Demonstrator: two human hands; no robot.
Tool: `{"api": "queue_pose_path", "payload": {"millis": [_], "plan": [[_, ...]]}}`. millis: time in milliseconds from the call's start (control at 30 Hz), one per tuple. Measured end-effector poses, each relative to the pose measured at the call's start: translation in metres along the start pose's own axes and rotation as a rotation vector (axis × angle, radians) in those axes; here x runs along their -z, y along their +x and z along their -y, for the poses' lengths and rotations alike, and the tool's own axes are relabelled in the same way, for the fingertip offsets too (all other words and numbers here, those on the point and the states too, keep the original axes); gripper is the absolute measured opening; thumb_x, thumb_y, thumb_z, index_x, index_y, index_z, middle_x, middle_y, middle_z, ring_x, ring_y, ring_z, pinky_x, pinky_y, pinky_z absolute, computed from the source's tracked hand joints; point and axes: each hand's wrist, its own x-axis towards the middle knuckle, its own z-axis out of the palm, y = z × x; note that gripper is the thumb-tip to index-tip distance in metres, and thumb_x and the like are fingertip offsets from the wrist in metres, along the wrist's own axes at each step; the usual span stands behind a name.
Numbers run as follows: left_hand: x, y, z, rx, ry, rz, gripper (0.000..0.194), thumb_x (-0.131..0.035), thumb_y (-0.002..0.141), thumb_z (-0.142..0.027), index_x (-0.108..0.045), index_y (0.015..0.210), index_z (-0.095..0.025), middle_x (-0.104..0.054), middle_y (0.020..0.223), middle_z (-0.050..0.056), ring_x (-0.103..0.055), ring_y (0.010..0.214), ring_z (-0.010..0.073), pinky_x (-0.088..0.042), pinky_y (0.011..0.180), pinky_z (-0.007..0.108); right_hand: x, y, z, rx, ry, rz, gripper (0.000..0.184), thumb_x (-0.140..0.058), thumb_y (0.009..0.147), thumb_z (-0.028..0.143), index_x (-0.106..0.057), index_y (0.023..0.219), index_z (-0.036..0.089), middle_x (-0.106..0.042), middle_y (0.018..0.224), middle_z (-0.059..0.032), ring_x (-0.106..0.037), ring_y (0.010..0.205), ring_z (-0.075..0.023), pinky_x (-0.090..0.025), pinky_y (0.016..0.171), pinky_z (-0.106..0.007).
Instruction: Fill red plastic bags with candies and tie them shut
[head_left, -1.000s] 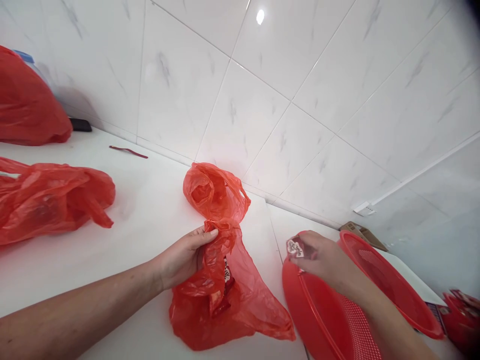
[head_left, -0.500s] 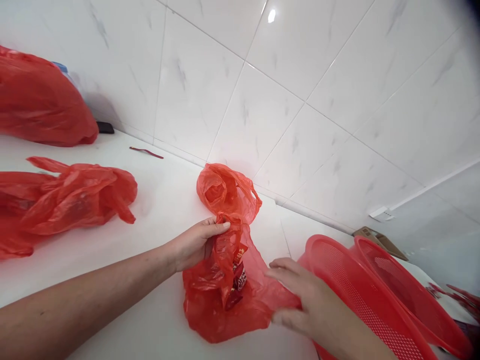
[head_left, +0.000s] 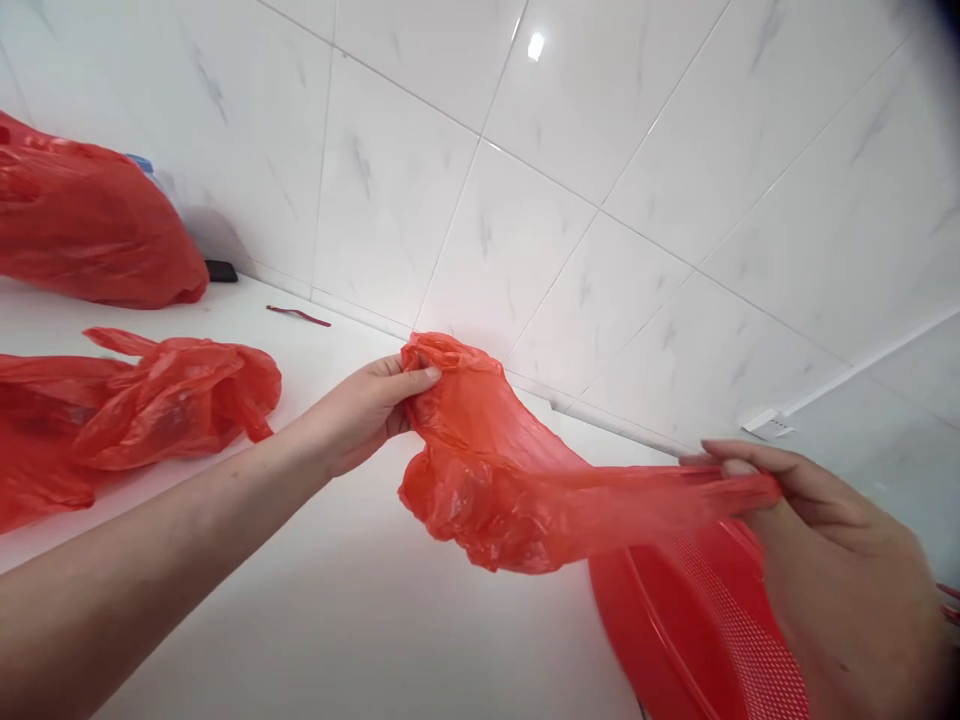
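Observation:
A thin red plastic bag (head_left: 510, 490) hangs stretched in the air between my two hands, above the white counter (head_left: 360, 620). My left hand (head_left: 360, 405) is closed on the bag's left end, thumb on top. My right hand (head_left: 832, 560) pinches the bag's pulled-out right end at the lower right. The bag's middle sags in a crumpled bulge. Whatever is inside it is hidden. Under my right hand lies a red perforated basket (head_left: 690, 640).
Another crumpled red bag (head_left: 150, 400) lies at the left, and a fuller red bag (head_left: 90, 235) sits behind it against the tiled wall. A thin red strip (head_left: 298, 316) and a small dark object (head_left: 221, 270) lie near the wall. A white socket (head_left: 761, 422) is on the wall.
My right hand went from holding a small packet over the basket to gripping the bag's right end. Both hands lifted the bag off the counter and stretched it out.

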Motion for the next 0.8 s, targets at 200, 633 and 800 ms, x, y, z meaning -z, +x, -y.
{"api": "queue_pose_path", "payload": {"millis": [200, 633, 800], "plan": [[-0.002, -0.009, -0.016, -0.231, 0.550, -0.075, 0.011, -0.061, 0.078, -0.027, -0.066, 0.070, -0.020, -0.063, 0.071, 0.000, -0.055, 0.067, 0.0163, -0.039, 0.058, 0.025, -0.040, 0.007, 0.003, -0.335, 0.841, 0.273, 0.043, -0.054, 0.079, 0.058, -0.060, 0.108, 0.027, -0.063, 0.070, -0.0011, -0.065, 0.074, -0.0177, -0.055, 0.069, -0.034], [-0.060, -0.027, -0.013, -0.102, 0.191, 0.203, 0.018, -0.058, 0.074, -0.015, -0.054, 0.091, -0.022, -0.062, 0.082, 0.002, -0.062, 0.067, 0.0168, -0.050, 0.056, 0.028, -0.110, -0.038, 0.028, -0.048, 0.482, 0.838, 0.042, -0.062, 0.053, 0.009, -0.060, 0.093, 0.023, -0.045, 0.054, 0.0093, -0.042, 0.051, -0.0090, -0.032, 0.049, -0.021], [-0.060, -0.030, -0.003, -0.464, 0.637, 0.146, 0.031, -0.062, 0.075, -0.014, -0.060, 0.103, -0.027, -0.060, 0.101, 0.004, -0.056, 0.092, 0.0211, -0.046, 0.077, 0.033, -0.124, -0.025, 0.013, -0.100, 0.477, 0.788, 0.008, -0.053, 0.065, 0.016, -0.048, 0.060, 0.019, -0.039, 0.051, 0.0081, -0.032, 0.050, -0.0068, -0.027, 0.047, -0.021]]}}
